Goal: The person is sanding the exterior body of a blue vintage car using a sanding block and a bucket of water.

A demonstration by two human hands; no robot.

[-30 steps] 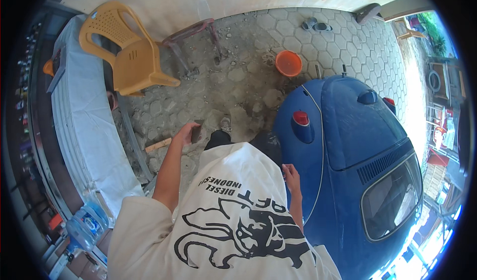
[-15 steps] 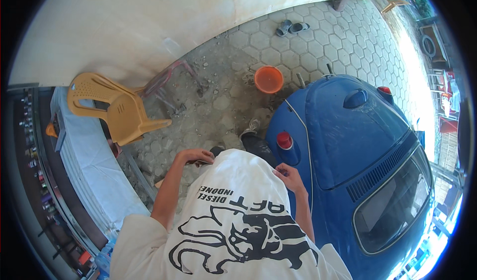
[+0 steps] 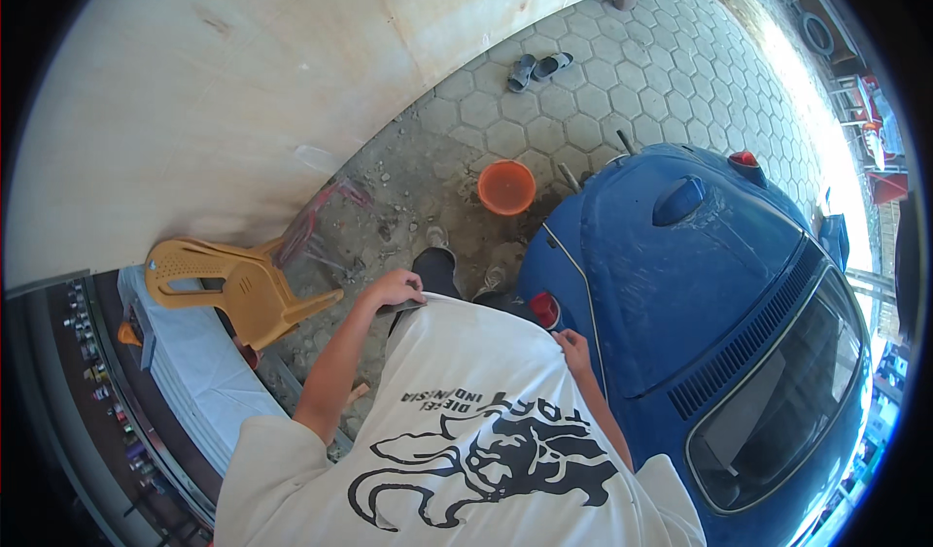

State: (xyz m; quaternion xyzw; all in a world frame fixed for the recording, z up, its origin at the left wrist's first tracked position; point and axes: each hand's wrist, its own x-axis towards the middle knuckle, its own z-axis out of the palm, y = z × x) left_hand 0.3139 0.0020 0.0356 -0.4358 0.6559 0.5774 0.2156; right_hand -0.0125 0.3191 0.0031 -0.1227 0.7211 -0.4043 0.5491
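Note:
My left hand [image 3: 398, 289] is closed at the left edge of my white T-shirt [image 3: 428, 353], with a thin, dark, flat piece [image 3: 402, 306] under its fingers; the piece's kind is not clear. My right hand [image 3: 574, 349] grips the shirt's right edge, close to the side of the blue car [image 3: 671, 285]. A red light [image 3: 544, 308] on the car's rounded fender shows just beyond that hand. The stretched shirt front hides my thighs.
A yellow plastic chair [image 3: 238, 285] stands left beside a pale wall panel [image 3: 243, 90]. An orange basin [image 3: 506, 188] sits on the ground ahead, with sandals [image 3: 536, 70] farther off. A shelf with small items [image 3: 112, 401] runs along the left.
The view has shifted, and one leg now shows stepped forward on the left. Both hands stay at the shirt's edges; the dark piece under my left hand shows more clearly.

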